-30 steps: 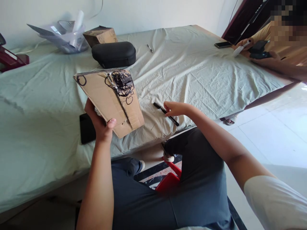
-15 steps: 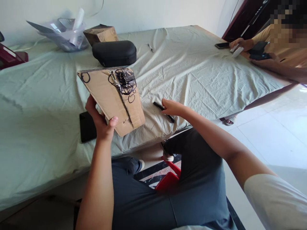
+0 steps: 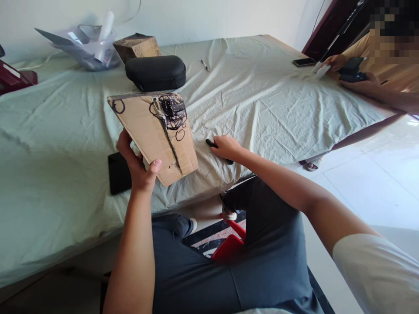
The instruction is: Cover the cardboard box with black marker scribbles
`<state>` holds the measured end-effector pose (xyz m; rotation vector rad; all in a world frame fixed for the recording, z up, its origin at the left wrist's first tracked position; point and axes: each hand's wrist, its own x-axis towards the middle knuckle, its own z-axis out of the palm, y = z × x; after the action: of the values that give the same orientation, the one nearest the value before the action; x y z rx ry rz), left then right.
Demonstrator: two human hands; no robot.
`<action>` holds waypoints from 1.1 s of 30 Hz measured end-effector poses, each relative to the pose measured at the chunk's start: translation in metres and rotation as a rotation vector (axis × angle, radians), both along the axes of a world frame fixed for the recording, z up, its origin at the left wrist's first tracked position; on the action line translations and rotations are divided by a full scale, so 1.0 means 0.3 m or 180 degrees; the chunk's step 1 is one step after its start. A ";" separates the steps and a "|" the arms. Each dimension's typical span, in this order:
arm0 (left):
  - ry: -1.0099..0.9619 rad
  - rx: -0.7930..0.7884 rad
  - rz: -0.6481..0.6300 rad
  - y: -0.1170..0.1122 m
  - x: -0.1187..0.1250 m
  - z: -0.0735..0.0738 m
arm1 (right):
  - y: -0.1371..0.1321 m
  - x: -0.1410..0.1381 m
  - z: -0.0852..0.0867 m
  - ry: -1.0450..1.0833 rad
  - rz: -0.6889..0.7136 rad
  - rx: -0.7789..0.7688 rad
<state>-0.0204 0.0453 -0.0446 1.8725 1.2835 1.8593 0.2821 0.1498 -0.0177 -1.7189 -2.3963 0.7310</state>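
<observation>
My left hand (image 3: 139, 168) grips a cardboard box (image 3: 157, 135) by its near left side, thumb on the face turned up. The box is tilted, with dense black scribbles at its upper right and small drawn circles on it. My right hand (image 3: 226, 148) is closed over a black marker pen (image 3: 210, 143) lying on the cloth right of the box. Both ends of the pen stick out; its middle is hidden under my fingers. Beside my left hand lies a black phone (image 3: 119, 173), partly covered by the hand.
Behind the box are a black case (image 3: 156, 73), a smaller carton (image 3: 137, 47) and a clear plastic basket (image 3: 98, 61) of items. A pen (image 3: 204, 65) lies farther back on the cloth-covered table (image 3: 278, 104). At the right, a person holds objects near another phone (image 3: 303, 62).
My right hand has come down and slightly left, its fingers closing round the marker pen, which has shifted a little left. The box and my left hand have barely moved.
</observation>
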 end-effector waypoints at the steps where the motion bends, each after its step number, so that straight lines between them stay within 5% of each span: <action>1: 0.0024 -0.0021 0.0020 -0.001 0.000 0.000 | 0.002 -0.003 0.001 0.0153 -0.0071 -0.0003; 5: 0.0032 -0.0080 0.0083 0.000 -0.008 -0.010 | 0.014 -0.022 -0.006 0.1106 -0.0460 -0.0151; 10: 0.0049 0.0097 -0.0031 0.010 -0.018 -0.025 | 0.006 -0.063 -0.033 0.2467 -0.0907 -0.0941; 18: 0.0188 0.0115 0.0001 0.021 -0.027 -0.044 | 0.015 -0.034 0.020 0.4158 -0.0819 -0.2192; 33: 0.0247 -0.0177 0.0158 0.017 -0.025 -0.056 | 0.020 -0.025 0.053 0.4348 -0.0467 -0.2131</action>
<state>-0.0280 0.0503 -0.0616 1.9182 1.4040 1.7713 0.2744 0.1559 -0.0018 -0.8400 -1.0945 1.9463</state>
